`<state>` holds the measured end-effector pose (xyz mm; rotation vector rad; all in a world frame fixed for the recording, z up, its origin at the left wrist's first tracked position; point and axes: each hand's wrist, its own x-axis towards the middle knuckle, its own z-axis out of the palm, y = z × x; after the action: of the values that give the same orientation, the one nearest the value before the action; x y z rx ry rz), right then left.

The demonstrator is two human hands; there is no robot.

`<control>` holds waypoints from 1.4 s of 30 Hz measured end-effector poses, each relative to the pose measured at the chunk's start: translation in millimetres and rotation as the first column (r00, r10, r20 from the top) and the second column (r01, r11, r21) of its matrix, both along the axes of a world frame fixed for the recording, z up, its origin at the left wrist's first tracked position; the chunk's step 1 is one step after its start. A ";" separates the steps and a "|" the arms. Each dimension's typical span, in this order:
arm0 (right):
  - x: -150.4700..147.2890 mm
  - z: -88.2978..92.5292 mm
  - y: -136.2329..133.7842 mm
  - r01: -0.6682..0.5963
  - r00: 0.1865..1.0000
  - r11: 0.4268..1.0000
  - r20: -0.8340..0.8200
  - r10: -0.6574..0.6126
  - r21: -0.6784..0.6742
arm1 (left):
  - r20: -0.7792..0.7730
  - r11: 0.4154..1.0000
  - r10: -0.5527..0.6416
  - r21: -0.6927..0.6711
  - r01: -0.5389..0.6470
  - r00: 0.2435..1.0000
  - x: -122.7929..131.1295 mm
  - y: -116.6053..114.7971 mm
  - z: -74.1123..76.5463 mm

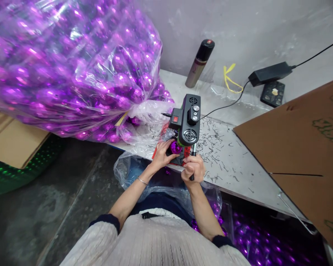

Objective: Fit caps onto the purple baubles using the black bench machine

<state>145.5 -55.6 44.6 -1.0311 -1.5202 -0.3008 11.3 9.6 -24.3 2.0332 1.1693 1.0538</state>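
Note:
In the middle of the head view a small black bench machine [192, 120] with a red switch stands on the table. Under its head sits a shiny purple ball [176, 147]. My left hand [163, 154] has its thumb and fingers curved around the ball's left side, pressing on it. A lever handle [193, 151] comes down at the machine's right front, and my right hand [193, 169] is wrapped round its dark grip. Red material [187, 152] shows beneath the machine. The ball's top is hidden by the machine head.
A huge clear bag [94, 74] of purple balls fills the left. Dark wire bits [215, 147] litter the white table [245, 173]. Behind stand a tall bottle [199, 63] and a power adapter [270, 74] with its cable. A cardboard box [302, 147] leans in at right.

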 end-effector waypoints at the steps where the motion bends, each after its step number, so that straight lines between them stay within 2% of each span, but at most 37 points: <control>1: 0.2 0.0 0.1 0.000 1.000 1.000 0.003 0.000 0.000 | -0.001 1.000 -0.002 -0.003 0.002 1.000 -0.1 0.2 -0.2; 8: 1.6 -0.9 5.6 -0.023 1.000 0.999 0.017 0.023 0.028 | 0.010 1.000 -0.010 -0.005 0.010 1.000 -0.6 1.3 -0.4; 12: 2.8 -2.0 10.9 -0.037 0.988 0.997 0.152 0.025 0.075 | 0.014 1.000 -0.017 -0.012 0.017 1.000 -0.3 3.4 -1.1; 15: 1.8 13.6 9.8 -0.012 0.993 0.997 0.114 0.004 0.073 | 0.009 1.000 -0.019 -0.018 0.020 1.000 0.7 6.2 -1.4; 18: -0.1 45.0 5.2 0.034 0.999 0.999 -0.001 -0.034 -0.025 | 0.021 0.999 -0.034 0.021 0.034 0.999 -0.5 3.5 -0.5; 21: 0.0 71.8 1.2 0.029 0.999 0.991 -0.040 -0.034 -0.134 | 0.017 0.986 -0.063 0.155 0.060 0.998 -8.4 -14.4 0.0; 23: 0.8 77.0 -0.3 0.019 0.999 0.991 -0.030 -0.023 -0.133 | -0.057 0.962 -0.103 0.249 0.114 0.993 -17.3 -35.5 -0.7; 26: 1.2 68.2 -2.0 0.009 1.000 0.994 0.022 -0.006 -0.110 | -0.217 0.924 -0.158 0.311 0.222 0.963 -30.2 -69.7 -2.5; 29: 0.6 56.0 -3.5 -0.002 0.998 0.996 0.055 0.007 -0.090 | -0.238 0.887 -0.189 0.375 0.269 0.953 -37.5 -84.7 -0.1; 31: 0.2 52.0 -4.0 -0.005 0.998 0.996 0.063 0.010 -0.085 | -0.172 0.884 -0.152 0.417 0.212 0.973 -41.0 -73.7 6.1; 32: 0.1 51.4 -4.1 -0.006 0.998 0.997 0.064 0.011 -0.083 | -0.133 0.899 -0.087 0.416 0.136 0.987 -43.4 -61.3 10.6; 34: -0.3 51.7 -3.9 -0.009 0.998 0.997 0.056 0.013 -0.081 | -0.076 0.928 0.145 0.357 -0.108 0.987 -51.0 -25.5 21.1; 35: -0.7 52.2 -3.8 -0.009 0.999 0.997 0.049 0.013 -0.079 | -0.084 0.920 0.286 0.303 -0.249 0.955 -56.2 -4.3 26.4; 37: -1.8 53.0 -3.6 -0.004 0.999 0.997 0.036 0.007 -0.077 | -0.134 0.853 0.508 0.221 -0.474 0.851 -68.5 38.6 35.1; 39: -3.0 53.2 -3.6 0.009 0.999 0.997 0.031 -0.007 -0.076 | -0.245 0.826 0.564 0.157 -0.542 0.789 -80.1 74.7 40.0; 42: -3.9 53.0 -3.8 0.019 0.999 0.997 0.038 -0.016 -0.073 | -0.391 0.852 0.501 0.070 -0.519 0.772 -89.6 107.7 41.3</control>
<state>141.5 -59.4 97.7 -1.1024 -1.5665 -0.2793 -78.4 117.3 17.0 1.9945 2.0307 0.8459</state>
